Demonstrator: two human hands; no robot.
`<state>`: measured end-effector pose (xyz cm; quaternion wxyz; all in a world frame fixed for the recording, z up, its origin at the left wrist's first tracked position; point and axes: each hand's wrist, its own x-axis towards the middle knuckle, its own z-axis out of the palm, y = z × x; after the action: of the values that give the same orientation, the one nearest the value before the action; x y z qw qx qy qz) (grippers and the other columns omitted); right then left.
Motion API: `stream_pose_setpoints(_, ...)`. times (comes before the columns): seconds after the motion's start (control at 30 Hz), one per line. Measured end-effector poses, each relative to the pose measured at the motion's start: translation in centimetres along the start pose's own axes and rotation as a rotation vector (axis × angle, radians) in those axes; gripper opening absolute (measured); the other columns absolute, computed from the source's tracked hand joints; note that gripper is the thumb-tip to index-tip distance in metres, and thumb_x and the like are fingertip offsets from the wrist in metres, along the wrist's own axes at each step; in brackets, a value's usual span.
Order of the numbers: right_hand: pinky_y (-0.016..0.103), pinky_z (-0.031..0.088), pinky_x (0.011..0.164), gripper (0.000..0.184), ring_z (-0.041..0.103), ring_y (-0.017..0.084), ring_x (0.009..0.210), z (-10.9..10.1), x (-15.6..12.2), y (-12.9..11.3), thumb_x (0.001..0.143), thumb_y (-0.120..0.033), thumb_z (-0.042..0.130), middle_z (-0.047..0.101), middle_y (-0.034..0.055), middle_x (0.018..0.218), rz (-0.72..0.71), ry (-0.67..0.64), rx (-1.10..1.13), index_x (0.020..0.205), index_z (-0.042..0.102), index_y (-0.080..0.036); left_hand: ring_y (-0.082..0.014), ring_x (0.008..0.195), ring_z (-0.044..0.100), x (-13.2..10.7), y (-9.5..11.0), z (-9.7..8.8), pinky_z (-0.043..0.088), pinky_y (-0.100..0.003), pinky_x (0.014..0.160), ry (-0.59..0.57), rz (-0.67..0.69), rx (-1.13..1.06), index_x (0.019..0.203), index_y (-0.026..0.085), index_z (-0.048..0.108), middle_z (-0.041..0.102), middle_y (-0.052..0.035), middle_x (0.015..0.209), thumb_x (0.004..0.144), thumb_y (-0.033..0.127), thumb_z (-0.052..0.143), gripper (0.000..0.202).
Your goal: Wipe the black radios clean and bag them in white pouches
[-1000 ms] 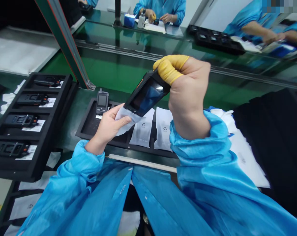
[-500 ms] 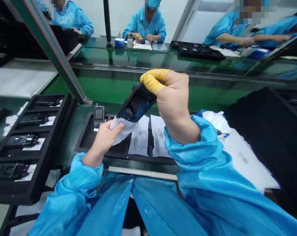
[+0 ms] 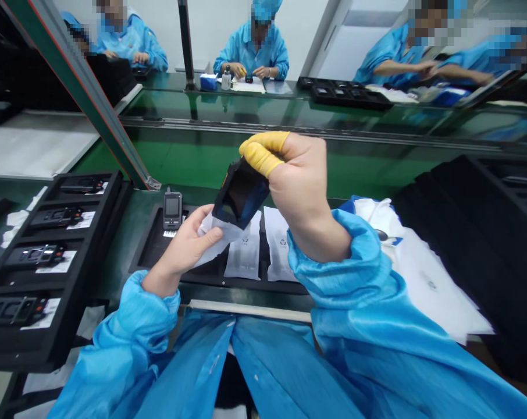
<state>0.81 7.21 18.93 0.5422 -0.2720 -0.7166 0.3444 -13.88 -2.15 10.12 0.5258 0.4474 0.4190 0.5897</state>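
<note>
1. My right hand [image 3: 296, 186] is pinched closed on the top end of a black device [image 3: 241, 196]; thumb and forefinger wear yellow covers [image 3: 263, 158].
2. My left hand [image 3: 182, 247] is partly closed on a white bag [image 3: 215, 241], thumb on the near face. Its other fingers are mostly hidden, so I cannot tell how firmly they press.
3. The device is in the air above the tabletop [image 3: 117, 250], tilted, its dark screen towards me and its lower end at the bag's mouth. I cannot tell how far inside it sits.
4. I judge the device stiff and fairly light, but slick on the glass, which could mark or scratch. I'd grip its top end or side edges and keep bare skin off the screen.
5. The bag looks thin and limp, liable to crumple or slide. I'd take it by the rim, thumb and fingers on opposite faces, keeping the mouth spread.
6. Below my hands, along the tabletop's near edge, a black tray [image 3: 152, 250] carries two printed bags [image 3: 241, 259]; a small handset [image 3: 173, 209] sits by its far left corner.
7. Towards the tabletop's left edge, a long tray [image 3: 81, 267] holds four units [image 3: 34, 256] in separate compartments.
</note>
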Motion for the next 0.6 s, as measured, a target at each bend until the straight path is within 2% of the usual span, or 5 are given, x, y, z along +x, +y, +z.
stream_pose_setpoints(0.1,0.034,0.052,0.082,0.02,0.066,0.017,0.085,-0.1,-0.1,0.1,0.081,-0.039,0.063,0.064,-0.0019,0.077,-0.022,0.03,0.01,0.077,0.069,-0.02,-0.0196,0.072,0.068,-0.1,-0.2,0.1,0.054,-0.029,0.066,0.006,-0.063,0.012,0.091,0.015,0.066,0.072,-0.0048,0.079,0.064,0.056,0.077,0.051)
stream_pose_setpoints(0.2,0.033,0.053,0.078,0.022,0.066,0.016,0.081,-0.2,0.0,0.4,0.078,-0.042,0.064,0.065,-0.0026,0.075,-0.029,0.016,0.002,0.076,0.069,-0.02,-0.0201,0.072,0.068,-0.3,-0.2,0.1,0.054,-0.029,0.065,0.039,-0.081,0.05,0.09,0.015,0.066,0.072,-0.0052,0.079,0.063,0.056,0.078,0.05)
stream_pose_setpoints(0.37,0.032,0.053,0.074,0.02,0.065,0.015,0.074,-0.3,-0.2,1.1,0.075,-0.039,0.067,0.066,-0.0032,0.07,0.03,-0.105,-0.056,0.075,0.07,-0.018,-0.0198,0.073,0.068,-0.2,0.1,0.2,0.055,-0.031,0.069,0.071,-0.025,0.054,0.09,0.016,0.068,0.072,-0.0042,0.078,0.063,0.054,0.078,0.047)
stream_pose_setpoints(0.47,0.035,0.052,0.078,0.015,0.064,0.015,0.072,0.0,-0.5,1.1,0.074,-0.033,0.068,0.068,-0.0025,0.072,0.094,-0.192,-0.155,0.074,0.07,-0.018,-0.0185,0.069,0.066,-0.1,0.3,0.4,0.054,-0.03,0.065,0.071,0.014,0.102,0.088,0.016,0.071,0.071,-0.0037,0.073,0.073,0.058,0.068,0.045)
stream_pose_setpoints(0.6,0.039,0.049,0.085,0.014,0.064,0.017,0.076,0.4,-1.9,0.8,0.076,-0.031,0.066,0.07,-0.0011,0.077,0.109,-0.288,-0.231,0.078,0.071,-0.018,-0.0182,0.075,0.067,-0.2,0.8,1.1,0.054,-0.029,0.07,0.221,0.182,0.323,0.084,0.017,0.073,0.072,-0.0037,0.076,0.084,0.056,0.056,0.043)
